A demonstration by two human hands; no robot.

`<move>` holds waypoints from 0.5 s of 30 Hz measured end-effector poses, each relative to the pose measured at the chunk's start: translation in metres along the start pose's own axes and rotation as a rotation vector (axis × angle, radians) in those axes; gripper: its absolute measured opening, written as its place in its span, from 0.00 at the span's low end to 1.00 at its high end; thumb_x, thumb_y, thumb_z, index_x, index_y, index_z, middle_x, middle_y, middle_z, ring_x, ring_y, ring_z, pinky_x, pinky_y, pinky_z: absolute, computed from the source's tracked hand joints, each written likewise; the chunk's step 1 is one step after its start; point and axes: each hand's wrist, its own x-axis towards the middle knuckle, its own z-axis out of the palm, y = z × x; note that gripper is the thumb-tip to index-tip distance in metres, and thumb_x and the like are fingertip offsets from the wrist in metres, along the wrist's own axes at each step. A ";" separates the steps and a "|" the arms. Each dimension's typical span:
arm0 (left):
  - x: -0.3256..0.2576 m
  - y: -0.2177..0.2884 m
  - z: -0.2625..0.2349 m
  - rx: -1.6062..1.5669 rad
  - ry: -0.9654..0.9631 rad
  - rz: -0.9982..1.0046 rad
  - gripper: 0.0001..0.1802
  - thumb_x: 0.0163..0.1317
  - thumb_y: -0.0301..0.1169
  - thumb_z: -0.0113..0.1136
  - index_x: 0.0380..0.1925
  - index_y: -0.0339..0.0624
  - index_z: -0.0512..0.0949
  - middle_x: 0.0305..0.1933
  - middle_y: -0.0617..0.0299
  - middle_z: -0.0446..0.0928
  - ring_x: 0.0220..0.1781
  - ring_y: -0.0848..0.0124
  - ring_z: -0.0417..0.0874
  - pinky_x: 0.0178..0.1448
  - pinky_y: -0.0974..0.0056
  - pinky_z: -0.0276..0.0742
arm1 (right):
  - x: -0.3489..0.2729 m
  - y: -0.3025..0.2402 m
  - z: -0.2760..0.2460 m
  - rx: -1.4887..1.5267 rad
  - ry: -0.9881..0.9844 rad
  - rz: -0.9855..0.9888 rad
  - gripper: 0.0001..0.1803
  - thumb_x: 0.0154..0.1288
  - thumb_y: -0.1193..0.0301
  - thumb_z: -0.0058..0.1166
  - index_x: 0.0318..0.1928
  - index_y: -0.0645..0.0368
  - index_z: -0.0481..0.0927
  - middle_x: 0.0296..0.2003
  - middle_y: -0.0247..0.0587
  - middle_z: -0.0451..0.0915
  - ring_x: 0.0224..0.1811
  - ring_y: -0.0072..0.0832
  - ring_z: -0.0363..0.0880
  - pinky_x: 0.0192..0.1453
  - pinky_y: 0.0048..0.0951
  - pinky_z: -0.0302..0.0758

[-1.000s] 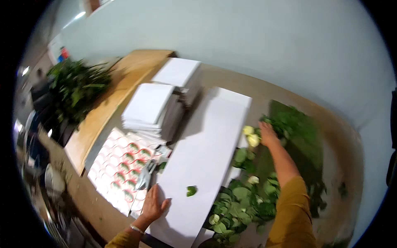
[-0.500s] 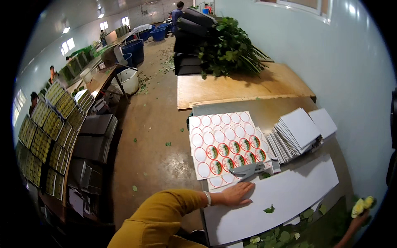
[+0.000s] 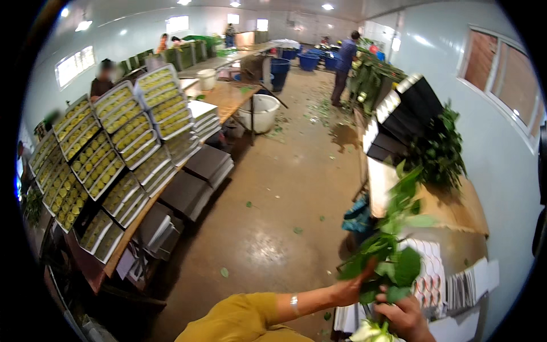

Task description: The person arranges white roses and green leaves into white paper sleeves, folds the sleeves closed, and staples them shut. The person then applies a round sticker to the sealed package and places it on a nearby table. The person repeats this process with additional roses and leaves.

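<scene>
Two hands are working a leafy rose stem (image 3: 393, 251) at the lower right of the view. Reaching across in a mustard sleeve and a silver bracelet (image 3: 294, 304), the left hand (image 3: 352, 289) is closing its fingers around the stem's green leaves, while the right hand (image 3: 405, 315) is gripping the same stem lower down, just above a pale yellow-white bloom (image 3: 369, 332) showing at the bottom edge. Leaves are rising, tilted and blurred, above both hands. Just beside them, a table (image 3: 456, 208) is carrying sheets of white card (image 3: 470, 279) and a sheet printed with red rings. Farther back on it, black-and-white boxes (image 3: 399, 122) are standing next to a heap of foliage (image 3: 436, 151). Across a wet, leaf-strewn floor (image 3: 279, 216), racks of trays (image 3: 108, 148) filled with yellow flower heads are leaning along the left side. A person in blue (image 3: 345, 65) is standing far down the hall near blue tubs.
</scene>
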 end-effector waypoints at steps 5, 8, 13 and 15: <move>-0.063 0.089 -0.081 -0.213 0.372 0.238 0.12 0.65 0.35 0.45 0.45 0.42 0.69 0.31 0.66 0.72 0.29 0.76 0.74 0.33 0.73 0.75 | 0.102 0.041 0.132 0.564 0.042 0.144 0.13 0.47 0.80 0.55 0.37 0.62 0.78 0.43 0.47 0.76 0.46 0.37 0.74 0.49 0.31 0.70; -0.066 0.127 -0.120 -0.205 0.565 0.360 0.12 0.64 0.29 0.45 0.46 0.39 0.70 0.34 0.63 0.74 0.32 0.77 0.77 0.36 0.72 0.76 | 0.143 0.060 0.177 0.450 -0.079 0.140 0.17 0.45 0.79 0.54 0.41 0.58 0.77 0.47 0.45 0.74 0.49 0.40 0.71 0.53 0.33 0.68; -0.053 0.181 -0.219 -0.135 0.624 0.519 0.12 0.61 0.24 0.46 0.45 0.37 0.71 0.43 0.58 0.75 0.43 0.70 0.78 0.47 0.67 0.76 | 0.191 0.129 0.222 0.579 -0.035 0.224 0.18 0.47 0.82 0.53 0.43 0.58 0.77 0.46 0.47 0.72 0.47 0.40 0.72 0.51 0.33 0.69; -0.030 0.211 -0.248 -0.061 0.682 0.575 0.14 0.61 0.25 0.47 0.47 0.35 0.70 0.43 0.57 0.75 0.43 0.70 0.78 0.48 0.65 0.76 | 0.199 0.180 0.242 0.913 -0.022 0.390 0.14 0.60 0.80 0.44 0.48 0.63 0.72 0.45 0.46 0.73 0.45 0.33 0.75 0.50 0.27 0.70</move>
